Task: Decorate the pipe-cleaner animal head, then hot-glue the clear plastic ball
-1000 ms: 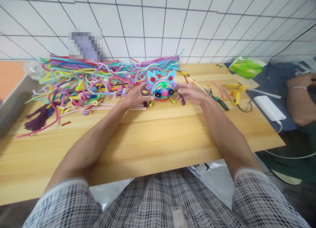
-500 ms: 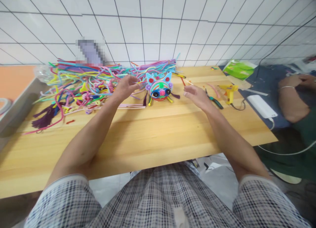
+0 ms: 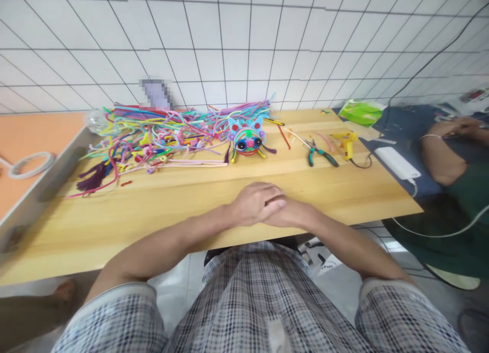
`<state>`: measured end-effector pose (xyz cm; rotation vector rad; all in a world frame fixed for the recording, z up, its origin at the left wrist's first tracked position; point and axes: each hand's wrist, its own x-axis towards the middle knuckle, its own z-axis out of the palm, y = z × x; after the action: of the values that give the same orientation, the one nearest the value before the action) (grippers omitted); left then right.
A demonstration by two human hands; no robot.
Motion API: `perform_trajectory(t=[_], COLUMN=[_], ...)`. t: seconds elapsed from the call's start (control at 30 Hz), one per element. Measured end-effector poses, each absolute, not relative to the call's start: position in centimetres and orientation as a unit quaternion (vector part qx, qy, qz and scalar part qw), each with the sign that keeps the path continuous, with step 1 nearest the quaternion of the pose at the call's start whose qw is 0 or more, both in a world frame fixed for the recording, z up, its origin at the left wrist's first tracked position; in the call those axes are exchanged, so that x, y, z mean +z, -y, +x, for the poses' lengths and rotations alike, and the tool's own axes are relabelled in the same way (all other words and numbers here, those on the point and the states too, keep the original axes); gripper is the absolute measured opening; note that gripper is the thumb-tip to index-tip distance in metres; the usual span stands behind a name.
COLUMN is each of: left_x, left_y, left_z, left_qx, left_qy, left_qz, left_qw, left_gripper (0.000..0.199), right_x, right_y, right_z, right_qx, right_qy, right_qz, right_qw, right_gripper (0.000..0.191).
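Observation:
My left hand [image 3: 250,205] and my right hand [image 3: 286,213] are clasped together over the front part of the wooden table [image 3: 183,190]. The fingers of both are closed and partly hide one another; no object shows in them. Beyond them stands a colourful cat-like figure [image 3: 247,141] with blue ears, big dark eyes and purple tassels. Pliers [image 3: 323,157] with green and black handles lie to its right, their handles spread. A heap of coloured pipe cleaners [image 3: 164,134] spreads to its left.
A yellow glue gun [image 3: 347,143], a white power block [image 3: 397,163] and a green packet [image 3: 362,112] are at the right. Another person's forearm [image 3: 445,159] rests beyond them. At far left, a white ring [image 3: 31,165] lies on an orange surface. A tiled wall stands behind.
Both hands have drawn back from beside the figure and come together near the front edge. The pliers now show fully. The view has shifted slightly.

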<state>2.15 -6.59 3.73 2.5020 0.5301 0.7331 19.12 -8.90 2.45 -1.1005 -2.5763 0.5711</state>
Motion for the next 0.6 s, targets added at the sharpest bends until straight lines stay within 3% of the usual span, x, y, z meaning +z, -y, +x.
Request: perform_trajectory(t=[0.13, 0.3, 0.5, 0.6], left_x=[2.6, 1.5, -0.9, -1.6], left_y=[4.6, 3.3, 4.6, 4.9], left_z=[0.4, -1.2, 0.1, 0.6], left_qx=[0.247, 0.289, 0.268, 0.241], left_qy=[-0.313, -0.336, -0.326, -0.309], left_qz=[0.851, 0.844, 0.869, 0.886], left_qw=[0.342, 0.301, 0.259, 0.249], left_gripper=[0.06, 0.047, 0.047, 0.048], right_x=[4.1, 6.3, 4.6, 2.2], right_y=[10.2, 10.5, 9.6, 8.5], right_z=[20.0, 23.7, 27.8, 28.2], right_qx=[0.131, 0.154, 0.217, 0.17], right_qy=[0.91, 0.859, 0.786, 0.774], right_qz=[-0.358, -0.417, -0.536, -0.554], right_qw=[0.165, 0.255, 0.221, 0.254], right_gripper=[0.032, 0.027, 0.022, 0.023])
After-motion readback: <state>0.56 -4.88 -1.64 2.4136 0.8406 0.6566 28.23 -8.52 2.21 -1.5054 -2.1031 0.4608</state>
